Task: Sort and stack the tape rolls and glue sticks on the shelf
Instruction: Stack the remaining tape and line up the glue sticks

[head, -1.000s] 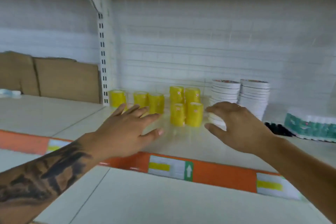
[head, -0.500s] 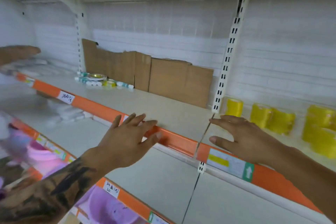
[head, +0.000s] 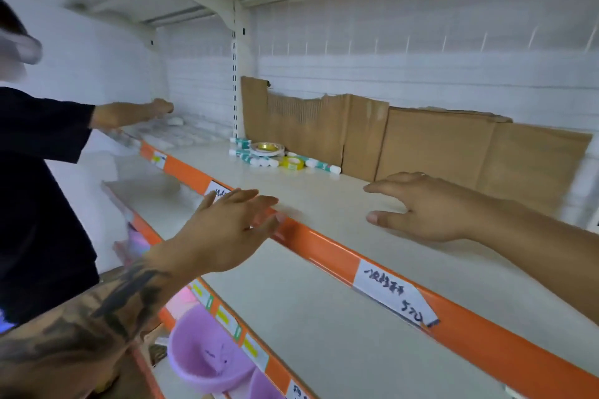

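Observation:
Far back on the white shelf (head: 317,201) lies a small pile: a wide white tape roll (head: 267,149) resting on several green-and-white glue sticks (head: 251,157), a small yellow tape roll (head: 292,162), and more glue sticks (head: 322,166) to its right. My left hand (head: 227,230) hovers open at the shelf's orange front edge, fingers straight. My right hand (head: 421,206) is open above the shelf surface, palm down, holding nothing. Both hands are well short of the pile.
Brown cardboard (head: 405,139) leans against the back wall behind the pile. Another person (head: 42,191) in a dark shirt stands at the left, reaching a hand (head: 162,106) onto the adjoining shelf section. Purple plastic bowls (head: 207,353) sit on a lower shelf. A white upright post (head: 238,74) divides the sections.
The view has swung left, away from the yellow rolls and white stacks, which are out of frame. The tape and glue pile is nearer. Both hands stay open and empty.

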Action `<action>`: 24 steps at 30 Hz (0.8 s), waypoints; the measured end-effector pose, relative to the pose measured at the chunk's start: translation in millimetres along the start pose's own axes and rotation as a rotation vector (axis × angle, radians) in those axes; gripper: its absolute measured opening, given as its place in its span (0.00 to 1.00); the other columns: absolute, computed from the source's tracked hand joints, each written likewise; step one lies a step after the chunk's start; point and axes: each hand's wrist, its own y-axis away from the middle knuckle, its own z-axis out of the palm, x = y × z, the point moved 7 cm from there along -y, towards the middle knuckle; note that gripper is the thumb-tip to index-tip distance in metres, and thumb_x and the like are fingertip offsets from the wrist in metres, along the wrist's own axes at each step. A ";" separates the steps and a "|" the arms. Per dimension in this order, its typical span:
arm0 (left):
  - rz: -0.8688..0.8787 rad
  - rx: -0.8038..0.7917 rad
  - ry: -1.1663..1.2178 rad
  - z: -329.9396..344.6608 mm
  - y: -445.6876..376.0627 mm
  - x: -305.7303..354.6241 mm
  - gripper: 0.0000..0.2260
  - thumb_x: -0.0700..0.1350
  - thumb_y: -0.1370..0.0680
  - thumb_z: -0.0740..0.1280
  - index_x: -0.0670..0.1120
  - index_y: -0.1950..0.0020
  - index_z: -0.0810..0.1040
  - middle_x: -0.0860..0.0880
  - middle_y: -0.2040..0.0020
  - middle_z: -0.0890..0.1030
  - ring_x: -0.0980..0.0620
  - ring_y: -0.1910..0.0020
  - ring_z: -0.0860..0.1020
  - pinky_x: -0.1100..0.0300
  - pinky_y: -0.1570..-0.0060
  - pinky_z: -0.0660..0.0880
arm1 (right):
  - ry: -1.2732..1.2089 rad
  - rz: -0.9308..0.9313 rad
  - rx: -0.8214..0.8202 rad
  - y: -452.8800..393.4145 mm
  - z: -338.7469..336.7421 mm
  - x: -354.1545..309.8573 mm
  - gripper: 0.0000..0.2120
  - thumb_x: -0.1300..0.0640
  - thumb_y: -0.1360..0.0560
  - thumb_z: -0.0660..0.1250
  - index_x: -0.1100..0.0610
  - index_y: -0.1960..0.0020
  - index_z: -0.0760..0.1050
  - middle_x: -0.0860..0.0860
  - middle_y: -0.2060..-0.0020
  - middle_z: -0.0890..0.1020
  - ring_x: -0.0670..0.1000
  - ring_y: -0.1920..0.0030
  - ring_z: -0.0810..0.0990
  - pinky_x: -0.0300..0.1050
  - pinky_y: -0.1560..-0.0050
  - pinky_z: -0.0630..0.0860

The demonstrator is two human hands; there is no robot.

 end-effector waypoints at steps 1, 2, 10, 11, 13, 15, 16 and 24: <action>-0.018 -0.006 -0.005 -3.5 -13.7 -13.0 0.39 0.76 0.28 0.39 0.63 0.24 0.67 0.55 0.22 0.67 0.54 0.21 0.61 0.41 0.22 0.53 | -0.006 -0.008 0.009 -20.5 0.7 -3.0 0.49 0.13 0.39 0.42 0.33 0.23 0.57 0.41 0.23 0.65 0.49 0.24 0.63 0.52 0.25 0.65; -0.038 -0.006 -0.004 -6.7 -27.4 -26.7 0.39 0.76 0.28 0.40 0.62 0.24 0.68 0.56 0.23 0.69 0.54 0.23 0.65 0.41 0.23 0.55 | -0.012 -0.018 0.014 -41.3 3.2 -6.2 0.50 0.13 0.40 0.41 0.33 0.23 0.57 0.41 0.23 0.65 0.49 0.24 0.63 0.52 0.25 0.65; -0.123 -0.118 -0.069 -3.6 -127.7 -112.9 0.23 0.65 0.21 0.64 0.64 0.26 0.69 0.56 0.28 0.73 0.51 0.31 0.73 0.48 0.29 0.67 | -0.082 -0.011 -0.002 -179.3 33.3 -44.6 0.32 0.26 0.25 0.57 0.39 0.25 0.65 0.48 0.27 0.72 0.52 0.30 0.72 0.51 0.31 0.71; -0.106 -0.143 -0.102 -1.2 -141.5 -119.3 0.23 0.63 0.21 0.64 0.64 0.26 0.68 0.56 0.28 0.74 0.50 0.30 0.73 0.49 0.31 0.68 | -0.089 0.004 0.019 -194.2 38.3 -50.1 0.32 0.27 0.25 0.58 0.40 0.25 0.66 0.49 0.28 0.73 0.52 0.32 0.73 0.51 0.33 0.72; -0.052 -0.156 -0.146 3.3 -172.2 -130.7 0.24 0.59 0.21 0.65 0.64 0.25 0.67 0.56 0.27 0.73 0.51 0.29 0.71 0.49 0.34 0.68 | -0.072 0.031 0.065 -222.4 48.5 -58.7 0.32 0.27 0.25 0.57 0.41 0.26 0.66 0.49 0.30 0.75 0.53 0.33 0.74 0.52 0.35 0.74; 0.008 -0.147 -0.170 8.2 -202.3 -139.1 0.24 0.57 0.21 0.65 0.64 0.25 0.68 0.56 0.26 0.72 0.51 0.29 0.70 0.50 0.34 0.68 | -0.060 0.077 0.095 -243.6 57.2 -65.5 0.32 0.28 0.24 0.58 0.43 0.26 0.66 0.50 0.31 0.75 0.54 0.32 0.74 0.53 0.36 0.75; 0.052 -0.132 -0.181 10.9 -216.0 -141.4 0.23 0.55 0.21 0.65 0.64 0.26 0.68 0.56 0.28 0.73 0.51 0.30 0.71 0.50 0.35 0.68 | -0.064 0.106 0.114 -251.7 59.8 -68.1 0.32 0.30 0.24 0.59 0.44 0.25 0.65 0.51 0.31 0.75 0.55 0.32 0.74 0.54 0.35 0.74; 0.426 -0.086 -0.142 30.8 -280.4 -157.5 0.15 0.52 0.23 0.59 0.56 0.40 0.81 0.54 0.42 0.82 0.49 0.43 0.79 0.51 0.46 0.78 | -0.071 0.360 0.171 -294.0 66.0 -78.0 0.26 0.33 0.22 0.60 0.45 0.30 0.71 0.50 0.36 0.79 0.55 0.36 0.77 0.50 0.42 0.76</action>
